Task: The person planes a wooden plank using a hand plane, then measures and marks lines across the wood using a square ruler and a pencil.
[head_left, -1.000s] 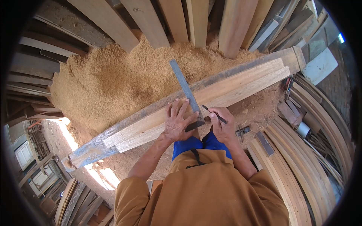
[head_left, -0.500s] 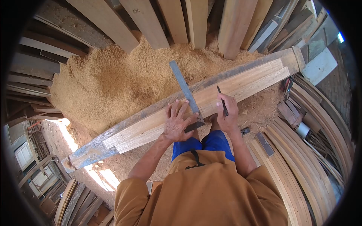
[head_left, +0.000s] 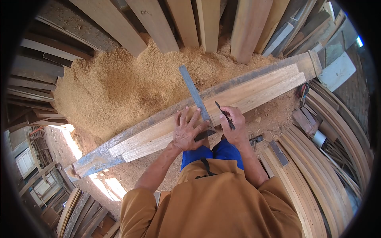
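Two pale boards (head_left: 254,89) lie side by side on a long worn beam (head_left: 158,118) that slants across the view. A metal try square (head_left: 193,92) lies across the boards, its dark stock at their near edge. My left hand (head_left: 186,129) presses on the boards and the square with its fingers spread. To the right of the square, my right hand (head_left: 235,125) is closed around a thin dark marking tool (head_left: 225,115), whose tip points up and left above the boards.
Behind the beam rises a heap of sawdust (head_left: 119,87), with upright planks (head_left: 154,23) beyond it. Stacked curved boards (head_left: 309,174) lie at the lower right, beside a small dark tool (head_left: 256,140). More timber (head_left: 83,214) is at the lower left.
My right hand first lifted away from the square to the right with the marking tool, then came back left and lower, near the square. My left hand and the square have stayed in place.
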Motion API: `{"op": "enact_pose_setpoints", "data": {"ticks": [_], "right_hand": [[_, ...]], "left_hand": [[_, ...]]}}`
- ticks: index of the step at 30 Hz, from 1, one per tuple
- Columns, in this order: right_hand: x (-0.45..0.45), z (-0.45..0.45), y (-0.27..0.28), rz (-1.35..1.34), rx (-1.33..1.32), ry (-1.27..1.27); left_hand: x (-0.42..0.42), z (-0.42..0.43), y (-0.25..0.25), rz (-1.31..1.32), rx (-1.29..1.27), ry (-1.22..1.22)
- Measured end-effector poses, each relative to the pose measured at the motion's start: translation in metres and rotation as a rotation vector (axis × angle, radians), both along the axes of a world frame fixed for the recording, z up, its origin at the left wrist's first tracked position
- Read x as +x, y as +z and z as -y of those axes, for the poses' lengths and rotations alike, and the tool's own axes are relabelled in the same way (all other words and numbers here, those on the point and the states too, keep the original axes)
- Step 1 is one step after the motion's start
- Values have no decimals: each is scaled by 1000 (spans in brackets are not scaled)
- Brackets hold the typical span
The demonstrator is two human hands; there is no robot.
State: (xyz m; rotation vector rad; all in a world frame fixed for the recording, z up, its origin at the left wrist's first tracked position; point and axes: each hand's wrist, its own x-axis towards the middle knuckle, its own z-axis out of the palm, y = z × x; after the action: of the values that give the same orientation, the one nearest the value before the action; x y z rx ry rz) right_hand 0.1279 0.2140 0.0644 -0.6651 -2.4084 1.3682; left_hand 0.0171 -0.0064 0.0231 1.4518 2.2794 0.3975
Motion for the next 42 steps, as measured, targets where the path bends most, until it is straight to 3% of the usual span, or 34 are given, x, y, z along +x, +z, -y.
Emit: {"op": "enact_pose_setpoints", "data": {"ticks": [12, 24, 33, 42], "right_hand": [[-28, 3, -14, -41, -18, 207], [8, -5, 12, 198, -12, 363], [5, -4, 23, 63, -74, 88], [7, -13, 24, 59, -57, 77]], "left_hand": [[0, 2, -2, -25, 45, 2], [0, 1, -1, 4, 31, 6], [2, -1, -2, 19, 34, 23], [2, -4, 0, 34, 3, 28]]}}
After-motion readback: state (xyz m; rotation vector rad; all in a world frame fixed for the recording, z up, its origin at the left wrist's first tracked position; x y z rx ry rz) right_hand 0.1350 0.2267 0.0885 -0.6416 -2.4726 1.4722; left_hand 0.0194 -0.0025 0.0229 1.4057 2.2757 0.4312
